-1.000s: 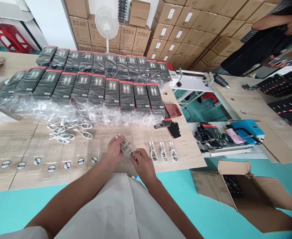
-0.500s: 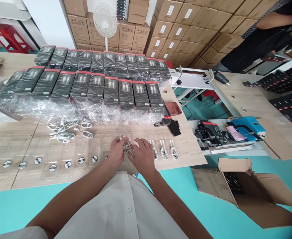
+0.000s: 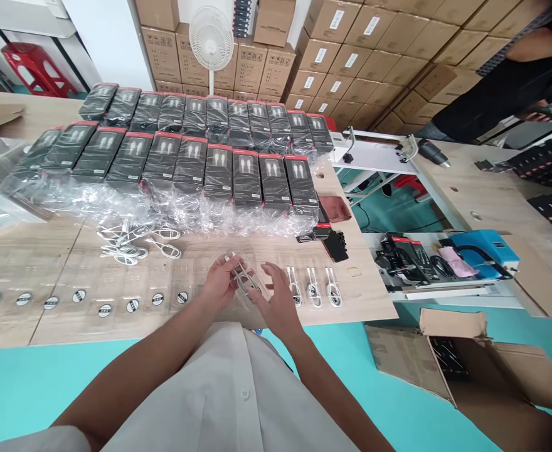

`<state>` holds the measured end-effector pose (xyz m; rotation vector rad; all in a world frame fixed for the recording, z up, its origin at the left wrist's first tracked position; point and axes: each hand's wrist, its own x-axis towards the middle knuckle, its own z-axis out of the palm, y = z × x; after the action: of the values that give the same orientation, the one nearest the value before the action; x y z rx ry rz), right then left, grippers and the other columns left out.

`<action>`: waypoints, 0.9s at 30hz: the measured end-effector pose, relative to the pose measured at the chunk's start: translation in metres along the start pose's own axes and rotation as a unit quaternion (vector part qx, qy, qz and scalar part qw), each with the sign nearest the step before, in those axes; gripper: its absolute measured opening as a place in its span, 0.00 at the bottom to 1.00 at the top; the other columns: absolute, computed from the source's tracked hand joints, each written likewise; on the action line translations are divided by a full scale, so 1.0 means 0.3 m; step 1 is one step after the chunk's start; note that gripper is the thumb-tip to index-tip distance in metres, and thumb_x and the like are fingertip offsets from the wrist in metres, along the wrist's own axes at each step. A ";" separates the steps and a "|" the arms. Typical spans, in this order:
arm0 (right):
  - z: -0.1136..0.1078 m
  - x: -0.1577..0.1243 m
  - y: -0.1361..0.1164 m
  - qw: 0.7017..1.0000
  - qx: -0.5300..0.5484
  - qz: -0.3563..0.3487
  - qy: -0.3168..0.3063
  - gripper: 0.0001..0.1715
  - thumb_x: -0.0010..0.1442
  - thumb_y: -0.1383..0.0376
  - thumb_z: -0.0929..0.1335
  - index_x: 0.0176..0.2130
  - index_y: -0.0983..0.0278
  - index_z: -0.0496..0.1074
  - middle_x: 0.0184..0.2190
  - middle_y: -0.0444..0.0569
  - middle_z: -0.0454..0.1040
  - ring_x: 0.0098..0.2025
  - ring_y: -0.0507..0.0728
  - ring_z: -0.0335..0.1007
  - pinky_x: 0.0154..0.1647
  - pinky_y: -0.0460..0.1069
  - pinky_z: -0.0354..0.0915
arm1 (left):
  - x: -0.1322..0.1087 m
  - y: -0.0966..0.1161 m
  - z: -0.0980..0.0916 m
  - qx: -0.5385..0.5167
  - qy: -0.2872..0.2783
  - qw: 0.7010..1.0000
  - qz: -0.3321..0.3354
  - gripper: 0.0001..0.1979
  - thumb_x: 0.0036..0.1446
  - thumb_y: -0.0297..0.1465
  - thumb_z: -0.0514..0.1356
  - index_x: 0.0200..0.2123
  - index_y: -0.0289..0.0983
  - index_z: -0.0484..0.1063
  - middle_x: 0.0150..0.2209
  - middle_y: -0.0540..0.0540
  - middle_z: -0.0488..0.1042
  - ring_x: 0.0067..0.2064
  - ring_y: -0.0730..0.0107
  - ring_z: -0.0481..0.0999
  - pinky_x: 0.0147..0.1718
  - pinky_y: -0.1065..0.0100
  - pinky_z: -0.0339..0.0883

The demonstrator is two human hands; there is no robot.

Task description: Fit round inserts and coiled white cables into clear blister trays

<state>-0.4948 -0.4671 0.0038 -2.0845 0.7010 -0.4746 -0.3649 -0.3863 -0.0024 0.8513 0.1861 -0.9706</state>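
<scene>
Left hand (image 3: 218, 284) fingers pinched on the coiled white charging cable (image 3: 244, 280), held just above the pale wooden tabletop (image 3: 238, 243) in front of the chest. Right hand (image 3: 278, 300) fingers spread, just right of the coil. Half a second ago the right hand was on the coil; now it's off.

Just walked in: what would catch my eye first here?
Two long rows of black, red-topped boxes in clear plastic wrap fill the back of the pale wooden table, before a wall of brown cardboard cartons. At the front edge, the left hand holds a coiled white cable, the right hand open beside it.
</scene>
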 end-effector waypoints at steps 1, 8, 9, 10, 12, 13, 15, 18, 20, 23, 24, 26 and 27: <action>-0.010 -0.001 0.008 0.995 0.075 0.056 -0.034 0.30 0.58 0.53 0.69 0.56 0.60 0.65 0.56 0.57 0.69 0.54 0.62 0.68 0.48 0.56 0.68 | -0.005 0.001 0.004 0.010 -0.020 1.000 -0.010 0.16 0.43 0.34 0.72 0.29 0.37 0.67 0.27 0.51 0.73 0.28 0.73 0.75 0.30 0.69 0.70; -0.013 0.008 0.050 0.950 0.243 0.171 -0.093 0.17 0.52 0.54 0.72 0.35 0.64 0.73 0.30 0.48 0.77 0.33 0.56 0.73 0.38 0.52 0.67 | -0.044 -0.020 0.053 0.079 -0.073 0.993 -0.042 0.19 0.42 0.36 0.72 0.29 0.38 0.64 0.24 0.52 0.72 0.25 0.73 0.73 0.22 0.72 0.65; -0.004 0.006 0.051 0.956 0.229 0.165 -0.076 0.16 0.52 0.54 0.72 0.35 0.63 0.73 0.29 0.48 0.77 0.33 0.56 0.73 0.38 0.51 0.67 | -0.042 -0.022 0.053 0.078 -0.064 0.994 -0.045 0.19 0.42 0.36 0.72 0.28 0.38 0.64 0.24 0.52 0.72 0.25 0.73 0.73 0.22 0.72 0.65; 0.004 0.004 0.052 0.961 0.216 0.162 -0.062 0.15 0.53 0.54 0.72 0.34 0.63 0.73 0.29 0.47 0.77 0.33 0.56 0.73 0.38 0.51 0.67 | -0.038 -0.022 0.050 0.078 -0.053 0.994 -0.048 0.19 0.41 0.35 0.72 0.28 0.38 0.64 0.24 0.52 0.72 0.25 0.74 0.72 0.22 0.73 0.65; 0.014 -0.003 0.054 0.959 0.215 0.176 -0.061 0.16 0.53 0.54 0.71 0.37 0.63 0.74 0.27 0.46 0.76 0.31 0.56 0.72 0.35 0.51 0.67 | -0.025 -0.020 0.039 0.080 -0.035 0.995 -0.048 0.18 0.41 0.35 0.72 0.28 0.37 0.65 0.24 0.52 0.72 0.24 0.74 0.72 0.22 0.72 0.65; 0.016 -0.008 0.056 0.951 0.230 0.191 -0.077 0.18 0.53 0.53 0.71 0.39 0.62 0.74 0.28 0.46 0.77 0.31 0.55 0.72 0.33 0.50 0.67 | -0.018 -0.017 0.033 0.081 -0.029 0.995 -0.044 0.18 0.42 0.36 0.72 0.27 0.37 0.65 0.24 0.52 0.72 0.23 0.74 0.71 0.22 0.72 0.66; 0.019 -0.022 0.067 0.925 0.285 0.220 -0.124 0.24 0.51 0.52 0.73 0.44 0.62 0.73 0.31 0.46 0.77 0.31 0.55 0.72 0.32 0.49 0.67 | -0.007 -0.010 0.024 0.080 -0.023 0.996 -0.036 0.17 0.43 0.37 0.71 0.27 0.36 0.66 0.23 0.52 0.71 0.23 0.73 0.72 0.24 0.70 0.67; 0.037 -0.049 0.092 0.898 0.339 0.248 -0.133 0.25 0.46 0.53 0.75 0.40 0.63 0.73 0.31 0.46 0.77 0.32 0.54 0.72 0.31 0.49 0.69 | 0.000 -0.006 0.019 0.067 -0.020 0.997 -0.026 0.17 0.43 0.36 0.71 0.27 0.36 0.67 0.24 0.52 0.71 0.24 0.72 0.73 0.27 0.67 0.70; 0.060 -0.064 0.107 0.899 0.336 0.267 -0.088 0.22 0.43 0.54 0.76 0.35 0.64 0.72 0.27 0.45 0.75 0.29 0.54 0.71 0.28 0.48 0.67 | 0.002 -0.011 0.020 0.054 -0.013 0.998 -0.018 0.16 0.43 0.34 0.72 0.26 0.36 0.67 0.24 0.52 0.71 0.25 0.74 0.73 0.30 0.66 0.71; 0.083 -0.077 0.108 0.893 0.341 0.287 -0.058 0.23 0.41 0.54 0.77 0.34 0.64 0.72 0.25 0.45 0.75 0.27 0.54 0.71 0.26 0.47 0.66 | 0.006 -0.016 0.020 0.061 0.005 0.998 -0.017 0.14 0.44 0.32 0.71 0.27 0.35 0.68 0.25 0.52 0.71 0.26 0.75 0.72 0.33 0.65 0.73; 0.083 -0.081 0.103 0.888 0.351 0.290 -0.059 0.23 0.41 0.54 0.77 0.35 0.64 0.72 0.26 0.45 0.76 0.27 0.54 0.71 0.27 0.48 0.66 | 0.008 -0.015 0.020 0.072 0.006 0.997 -0.022 0.13 0.45 0.32 0.71 0.27 0.35 0.69 0.25 0.51 0.72 0.27 0.75 0.73 0.34 0.65 0.73; 0.074 -0.090 0.086 0.876 0.376 0.295 -0.060 0.24 0.42 0.55 0.77 0.37 0.64 0.73 0.28 0.45 0.76 0.29 0.54 0.73 0.29 0.48 0.67 | 0.010 -0.010 0.020 0.091 -0.009 0.995 -0.035 0.12 0.44 0.31 0.71 0.28 0.35 0.71 0.26 0.50 0.72 0.27 0.74 0.74 0.35 0.65 0.73; 0.068 -0.096 0.076 0.870 0.389 0.296 -0.061 0.24 0.43 0.55 0.77 0.38 0.64 0.73 0.29 0.46 0.77 0.30 0.54 0.73 0.30 0.48 0.68 | 0.010 -0.007 0.020 0.096 -0.024 0.994 -0.042 0.12 0.43 0.29 0.71 0.29 0.34 0.72 0.26 0.50 0.73 0.28 0.74 0.74 0.36 0.65 0.73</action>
<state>-0.5125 -0.4471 -0.0285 -1.0561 0.8489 -0.2087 -0.3661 -0.3929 -0.0010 1.0020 0.0892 -1.0993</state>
